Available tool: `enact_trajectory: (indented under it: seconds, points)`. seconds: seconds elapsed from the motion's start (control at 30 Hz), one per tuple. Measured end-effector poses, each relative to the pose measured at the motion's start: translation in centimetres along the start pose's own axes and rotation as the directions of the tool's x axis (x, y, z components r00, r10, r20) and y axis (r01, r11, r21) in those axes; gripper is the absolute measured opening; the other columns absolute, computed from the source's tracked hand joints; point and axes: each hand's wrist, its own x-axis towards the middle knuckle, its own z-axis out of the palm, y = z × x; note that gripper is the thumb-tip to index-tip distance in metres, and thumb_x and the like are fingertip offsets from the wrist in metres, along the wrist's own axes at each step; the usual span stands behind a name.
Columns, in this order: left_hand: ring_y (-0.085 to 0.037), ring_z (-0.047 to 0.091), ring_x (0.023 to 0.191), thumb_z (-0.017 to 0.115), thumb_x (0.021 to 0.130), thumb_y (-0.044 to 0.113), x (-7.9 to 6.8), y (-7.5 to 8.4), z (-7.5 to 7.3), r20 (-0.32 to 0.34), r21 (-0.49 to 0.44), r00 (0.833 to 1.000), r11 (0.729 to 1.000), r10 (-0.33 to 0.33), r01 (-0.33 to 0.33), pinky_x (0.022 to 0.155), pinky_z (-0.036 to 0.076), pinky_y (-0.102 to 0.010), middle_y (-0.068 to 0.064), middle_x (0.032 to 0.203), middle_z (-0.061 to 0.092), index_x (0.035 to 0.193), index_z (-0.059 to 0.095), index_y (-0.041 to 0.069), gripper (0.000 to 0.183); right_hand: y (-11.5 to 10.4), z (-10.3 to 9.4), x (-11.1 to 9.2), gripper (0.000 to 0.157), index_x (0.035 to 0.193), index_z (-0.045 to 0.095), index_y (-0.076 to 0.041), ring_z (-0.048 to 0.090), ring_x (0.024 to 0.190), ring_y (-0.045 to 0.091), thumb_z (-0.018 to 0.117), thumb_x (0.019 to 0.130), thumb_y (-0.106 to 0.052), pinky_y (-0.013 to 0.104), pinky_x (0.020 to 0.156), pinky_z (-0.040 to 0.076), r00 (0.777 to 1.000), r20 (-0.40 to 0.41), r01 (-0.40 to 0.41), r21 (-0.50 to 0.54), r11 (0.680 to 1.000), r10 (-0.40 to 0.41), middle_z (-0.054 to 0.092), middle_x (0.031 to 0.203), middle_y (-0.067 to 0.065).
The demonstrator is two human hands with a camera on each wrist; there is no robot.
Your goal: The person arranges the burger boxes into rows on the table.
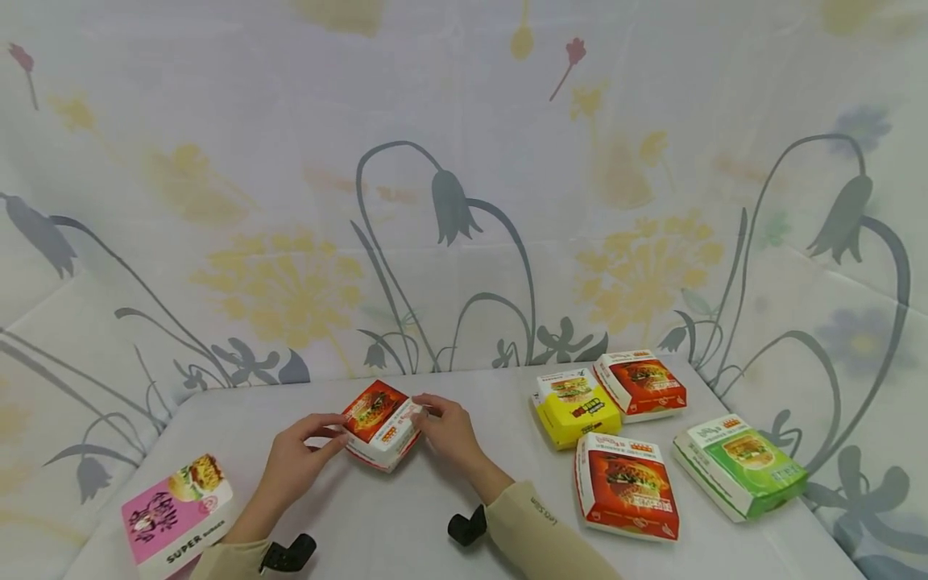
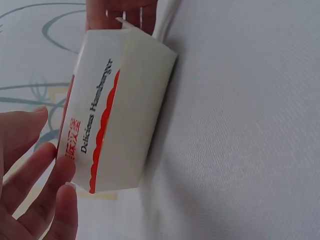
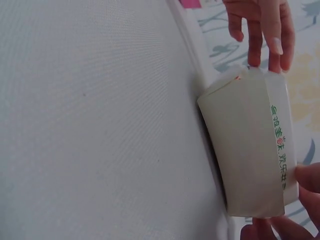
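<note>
hands [image 1: 454,435] touch burger box [image 1: 380,423] (red-topped)

soft, dim light leaves a faint shadow beside the box [image 2: 135,110].

A white table [image 1: 384,524] carries burger-printed boxes. A pink box [image 1: 177,515] lies at the near left. At the right, a yellow box [image 1: 577,408] lies just beside the far red box [image 1: 641,385]; the near red box [image 1: 627,487] and, farthest right, a green box [image 1: 741,467] lie nearer. The middle red box [image 1: 382,424] is at the tabletop, its full contact unclear.
</note>
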Motion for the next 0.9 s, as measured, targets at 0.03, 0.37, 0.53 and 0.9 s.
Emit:
enact_trajectory:
  seconds: [0.03, 0.37, 0.53, 0.9]
  points:
    - [-0.025, 0.069, 0.095, 0.079, 0.086, 0.013, 0.0, 0.0, 0.1, 0.008, 0.0, 1.0, 1.0, -0.004, 0.004, 0.069, 0.055, -0.027, -0.007, 0.113, 0.071, 0.112, 0.074, 0.012, 0.027, 0.0, 0.0, 0.0, 0.026, 0.118, 0.073, -0.011, 0.058, 0.12, 0.031, 0.069, 0.093, -0.014, 0.05, 0.101, 0.045, 1.0, -0.003, 0.009, -0.003, 1.0, -0.009, 0.062, 0.134, 0.011]
    - [-0.03, 0.066, 0.103, 0.079, 0.085, 0.011, 0.6, -0.3, 0.4, 0.053, -0.003, 0.998, 1.0, -0.015, 0.015, 0.074, 0.056, -0.033, -0.014, 0.124, 0.066, 0.118, 0.071, 0.009, 0.034, -0.5, -0.3, -0.3, 0.026, 0.119, 0.071, -0.008, 0.056, 0.123, 0.031, 0.068, 0.094, -0.014, 0.053, 0.104, 0.042, 0.999, 0.013, 0.04, -0.004, 0.999, -0.04, 0.068, 0.123, 0.01]
    - [-0.032, 0.065, 0.106, 0.08, 0.085, 0.011, 0.8, -0.5, 0.7, 0.065, 0.004, 0.998, 1.0, -0.023, 0.023, 0.075, 0.058, -0.038, -0.014, 0.128, 0.064, 0.12, 0.071, 0.009, 0.036, -0.4, -0.3, -0.2, 0.029, 0.122, 0.071, -0.007, 0.055, 0.126, 0.033, 0.067, 0.094, -0.013, 0.053, 0.105, 0.041, 0.998, 0.033, 0.054, -0.007, 0.999, -0.054, 0.066, 0.126, 0.013]
    - [-0.041, 0.043, 0.135, 0.08, 0.086, 0.018, 0.8, -0.1, 1.5, 0.123, -0.001, 0.992, 1.0, -0.013, 0.013, 0.084, 0.056, -0.051, -0.016, 0.148, 0.049, 0.126, 0.067, 0.003, 0.044, -0.6, -0.1, -0.3, 0.03, 0.124, 0.07, -0.01, 0.059, 0.12, 0.031, 0.069, 0.094, -0.015, 0.051, 0.101, 0.044, 0.998, 0.04, 0.042, -0.04, 0.998, -0.04, 0.068, 0.12, 0.012]
